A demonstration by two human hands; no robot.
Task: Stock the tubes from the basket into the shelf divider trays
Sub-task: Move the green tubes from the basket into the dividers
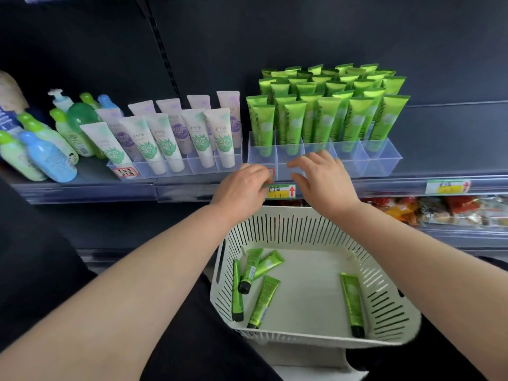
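Five green tubes (pixel 263 299) are lying flat in the white basket (pixel 384 298), just below the shelf (pixel 82 188). The clear divider tray (pixel 379 163) up there holds the upright ones. My right hand (pixel 321 177) is spread over its front wall. My left hand (pixel 242 188) is curled at the tray's corner, can't tell if it's pinching anything.

Five tubes (pixel 263 296) lie in the basket (pixel 288 211) — below the divider tray (pixel 379 160) on the shelf (pixel 82 191).

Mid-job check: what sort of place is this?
Probably a shop's toiletries aisle: a price label on the shelf edge, green tubes lined up in a clear divider tray, white tubes and bottles alongside.
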